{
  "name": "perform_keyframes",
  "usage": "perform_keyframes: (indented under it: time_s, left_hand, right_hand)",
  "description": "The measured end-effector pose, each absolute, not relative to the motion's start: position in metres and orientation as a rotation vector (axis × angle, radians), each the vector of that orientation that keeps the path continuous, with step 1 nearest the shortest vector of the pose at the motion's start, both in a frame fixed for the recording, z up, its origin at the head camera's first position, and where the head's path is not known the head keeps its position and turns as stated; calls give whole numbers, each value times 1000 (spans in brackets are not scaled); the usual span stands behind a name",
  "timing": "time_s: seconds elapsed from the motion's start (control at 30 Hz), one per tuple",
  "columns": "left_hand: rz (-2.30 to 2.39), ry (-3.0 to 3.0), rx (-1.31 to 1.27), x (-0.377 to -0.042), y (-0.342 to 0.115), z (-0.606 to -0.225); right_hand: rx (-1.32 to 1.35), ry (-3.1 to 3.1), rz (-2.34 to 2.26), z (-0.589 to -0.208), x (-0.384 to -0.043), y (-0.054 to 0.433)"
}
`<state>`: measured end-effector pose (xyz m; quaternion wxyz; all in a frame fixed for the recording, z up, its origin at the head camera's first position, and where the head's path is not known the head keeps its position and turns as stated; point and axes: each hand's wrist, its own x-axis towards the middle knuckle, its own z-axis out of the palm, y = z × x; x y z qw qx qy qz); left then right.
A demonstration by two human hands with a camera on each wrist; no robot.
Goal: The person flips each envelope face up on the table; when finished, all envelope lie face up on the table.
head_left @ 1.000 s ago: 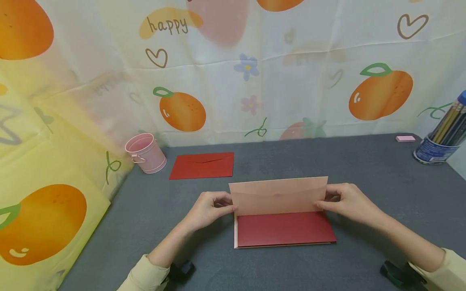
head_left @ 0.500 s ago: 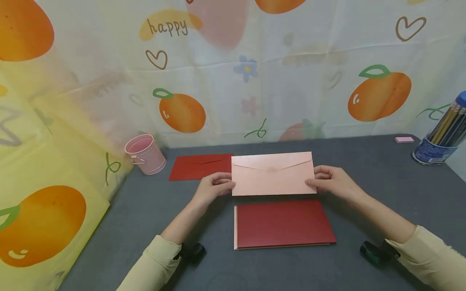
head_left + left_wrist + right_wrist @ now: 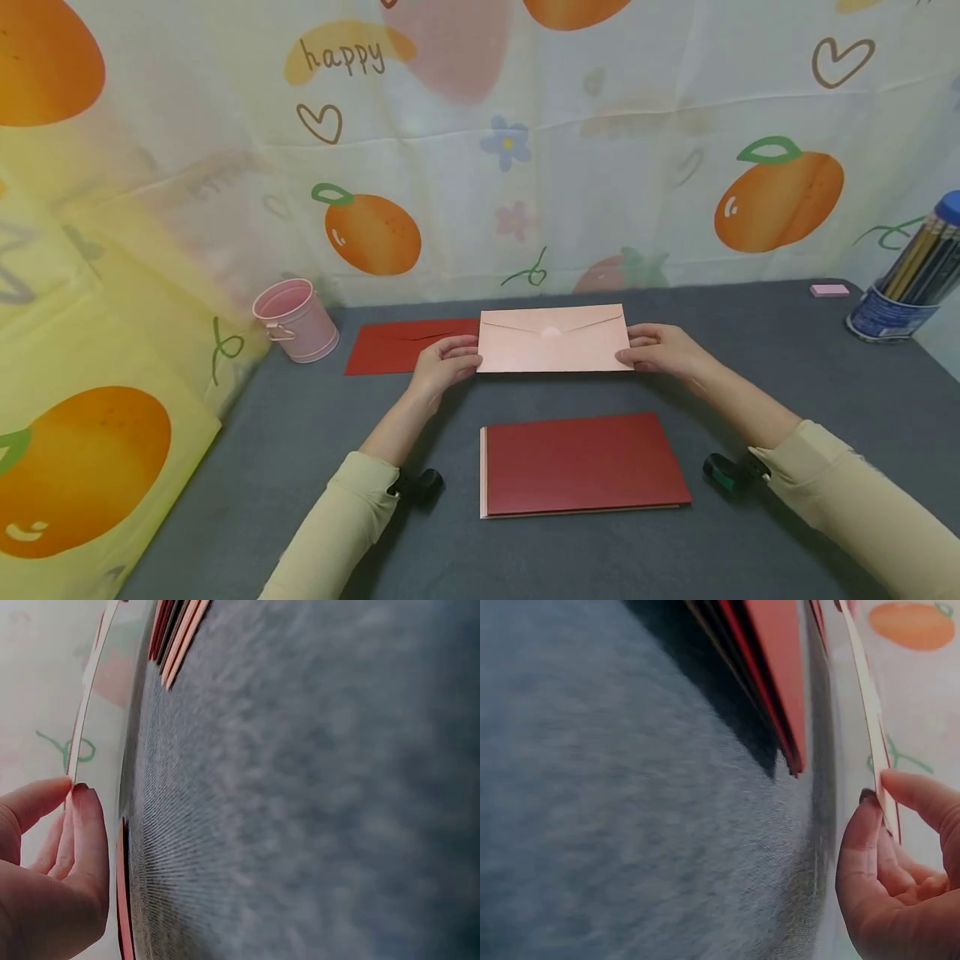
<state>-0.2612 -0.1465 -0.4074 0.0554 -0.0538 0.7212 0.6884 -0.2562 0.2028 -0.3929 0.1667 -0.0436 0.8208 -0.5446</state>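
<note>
A pale pink envelope (image 3: 551, 346), its flap side up, is held by both hands above the far part of the table. My left hand (image 3: 444, 367) pinches its left edge between thumb and fingers. At the opposite edge my right hand (image 3: 667, 354) pinches it the same way. In both wrist views the envelope (image 3: 79, 724) appears edge-on as a thin strip between the fingertips, lifted off the table. Nearer me lies a stack of envelopes (image 3: 585, 465), dark red on top with paler edges below. A single red envelope (image 3: 390, 346) lies behind my left hand, partly hidden by the hand and the pink envelope.
A small pink bucket (image 3: 296, 321) stands at the back left of the grey table (image 3: 585, 558). Toward the back right are a pink eraser (image 3: 829, 291) and a blue cup of pencils (image 3: 892, 312). A fruit-printed cloth (image 3: 450, 167) hangs behind.
Both hands have lifted the pink envelope off the stack and carried it away from me, toward the back of the table. The dark red top of the stack is now fully uncovered.
</note>
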Motion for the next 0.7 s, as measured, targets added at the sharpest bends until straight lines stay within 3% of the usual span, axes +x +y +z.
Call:
perform_keyframes:
  time_s: [0.7]
  left_hand:
    - [1994,2294,-132,-270,-138,-413]
  right_hand:
    - [-54,2498,-1481,-401,-278,195]
